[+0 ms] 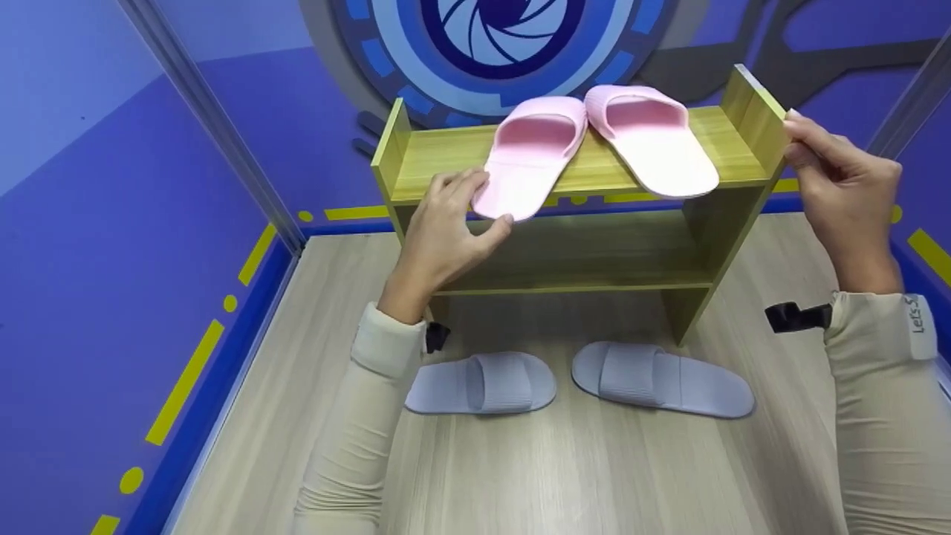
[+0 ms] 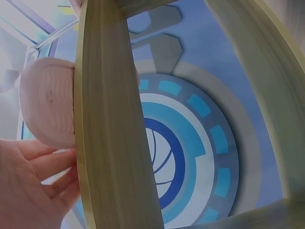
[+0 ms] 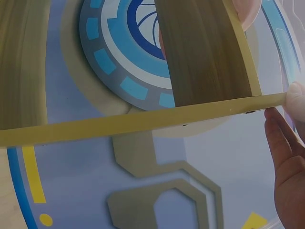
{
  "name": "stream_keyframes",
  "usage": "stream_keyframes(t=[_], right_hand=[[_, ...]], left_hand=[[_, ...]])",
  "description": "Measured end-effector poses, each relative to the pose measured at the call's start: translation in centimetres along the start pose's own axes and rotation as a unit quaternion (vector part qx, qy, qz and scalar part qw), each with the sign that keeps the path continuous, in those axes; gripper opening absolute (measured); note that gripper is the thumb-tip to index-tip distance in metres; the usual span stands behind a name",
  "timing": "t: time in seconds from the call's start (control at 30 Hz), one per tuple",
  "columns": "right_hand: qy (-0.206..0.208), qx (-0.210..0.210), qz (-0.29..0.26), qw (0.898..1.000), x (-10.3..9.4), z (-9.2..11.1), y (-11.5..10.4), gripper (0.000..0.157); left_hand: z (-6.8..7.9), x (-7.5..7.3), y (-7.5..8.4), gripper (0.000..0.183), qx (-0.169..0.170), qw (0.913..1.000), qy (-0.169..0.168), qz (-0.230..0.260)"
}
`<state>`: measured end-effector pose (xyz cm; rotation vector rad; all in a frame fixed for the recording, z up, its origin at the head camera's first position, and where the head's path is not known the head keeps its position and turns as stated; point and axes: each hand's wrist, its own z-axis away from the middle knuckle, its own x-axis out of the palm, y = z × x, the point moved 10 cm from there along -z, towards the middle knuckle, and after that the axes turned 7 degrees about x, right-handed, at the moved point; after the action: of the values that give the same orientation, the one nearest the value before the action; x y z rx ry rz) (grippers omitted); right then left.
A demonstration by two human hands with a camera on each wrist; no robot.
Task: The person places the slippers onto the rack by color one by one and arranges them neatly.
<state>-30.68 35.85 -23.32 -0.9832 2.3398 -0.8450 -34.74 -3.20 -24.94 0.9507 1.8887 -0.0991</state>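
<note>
Fingers of the left hand, loosely spread, seem to touch a pink slipper atop the rack; the right hand pinches the rack's right end.

The right wristband bears black lettering, set sideways, which reads "Let's S"; any further characters cannot be made out.

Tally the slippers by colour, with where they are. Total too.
Pink slippers: 2, on the top board of the wooden rack
Grey slippers: 2, on the floor
Total: 4 slippers
</note>
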Motion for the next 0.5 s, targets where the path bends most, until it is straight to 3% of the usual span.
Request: stream_keyframes(t=[0.33,0.5], right_hand=[[0.004,0.001,-0.008,1.000,0.0,0.1,0.0,0.021],[0.004,0.000,0.000,1.000,0.0,0.1,0.0,0.022]], left_hand=[[-0.3,0.5,0.6,0.067,0.005,0.9999,0.013,0.005],[-0.7,0.7,1.3,0.069,0.008,0.9991,0.040,-0.008]])
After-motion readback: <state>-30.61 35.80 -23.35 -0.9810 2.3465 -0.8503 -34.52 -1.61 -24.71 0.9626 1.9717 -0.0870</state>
